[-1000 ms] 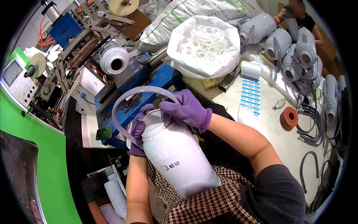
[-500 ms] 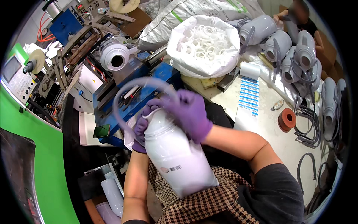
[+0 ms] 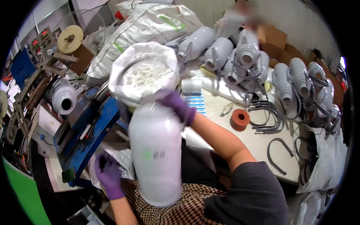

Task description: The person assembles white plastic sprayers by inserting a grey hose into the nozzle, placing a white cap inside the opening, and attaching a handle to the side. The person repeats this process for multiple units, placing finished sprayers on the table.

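Observation:
My right hand (image 3: 177, 106), in a purple glove, grips a pale grey thermos bottle shell (image 3: 155, 150) by its neck, with the fingers closed. The shell stands almost upright over my lap, its base near the checked cloth (image 3: 172, 210). A blurred grey carrying strap arches from the neck across the front of the white bag. My left hand (image 3: 108, 174), also gloved in purple, is apart from the shell at its lower left. Its fingers are loosely curled with gaps between them, and nothing shows in them. The shell's mouth is hidden behind my right hand.
A white bag (image 3: 170, 62) of pale rings stands behind the shell. On the table lie a label roll (image 3: 191, 86), a red-brown spool (image 3: 240, 120) and grey straps (image 3: 279, 155). More grey shells (image 3: 287, 88) are stacked right. Blue machinery (image 3: 88, 144) stands left; a person (image 3: 240, 22) is beyond.
My left hand has let go of the shell and moved down and left. The shell now stands more upright in my right hand. The view has swung right.

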`<state>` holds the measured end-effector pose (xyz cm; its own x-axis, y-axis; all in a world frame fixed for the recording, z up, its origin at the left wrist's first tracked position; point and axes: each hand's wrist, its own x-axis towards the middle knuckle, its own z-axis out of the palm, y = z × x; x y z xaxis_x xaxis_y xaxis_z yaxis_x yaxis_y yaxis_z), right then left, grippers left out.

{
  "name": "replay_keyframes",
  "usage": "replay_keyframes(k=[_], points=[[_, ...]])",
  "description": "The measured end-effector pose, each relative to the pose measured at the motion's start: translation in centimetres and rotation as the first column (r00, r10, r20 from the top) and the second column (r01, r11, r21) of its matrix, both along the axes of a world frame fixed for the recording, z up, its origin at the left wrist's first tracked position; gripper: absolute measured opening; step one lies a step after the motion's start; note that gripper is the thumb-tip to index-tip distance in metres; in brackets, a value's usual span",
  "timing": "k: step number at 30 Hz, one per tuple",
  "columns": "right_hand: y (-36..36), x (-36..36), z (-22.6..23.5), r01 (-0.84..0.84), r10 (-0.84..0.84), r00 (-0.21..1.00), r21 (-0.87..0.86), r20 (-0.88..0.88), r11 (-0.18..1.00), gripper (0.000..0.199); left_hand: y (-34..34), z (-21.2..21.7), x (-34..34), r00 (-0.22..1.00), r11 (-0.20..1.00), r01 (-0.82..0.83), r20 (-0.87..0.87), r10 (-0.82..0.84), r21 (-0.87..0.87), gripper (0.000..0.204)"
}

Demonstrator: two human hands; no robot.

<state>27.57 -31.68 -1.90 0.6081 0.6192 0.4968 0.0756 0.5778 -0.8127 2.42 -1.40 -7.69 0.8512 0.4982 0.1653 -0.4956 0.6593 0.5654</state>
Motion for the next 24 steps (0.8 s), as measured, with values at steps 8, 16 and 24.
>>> replay_keyframes(k=[8,16,24], points=[[-22.6,6.1,4.9,0.546,-0.021,0.66,0.46,-0.751,0.701,0.061,3.0,-6.3,-6.8,0.958,0.956,-0.262,-0.16,0.239,-0.135,0.024],[-18.5,23.2,7.3,0.84,-0.621,0.463,0.089,-0.632,0.536,0.054,-4.4,-4.5,-3.1,0.876,0.709,-0.285,-0.124,0.465,0.645,0.02],[-28.0,29.3,-6.5,0.9,-0.589,0.419,-0.4,0.691,0.172,0.053,-0.9,-7.1,-16.4,0.728,0.746,-0.449,-0.282,0.624,0.492,0.026]])
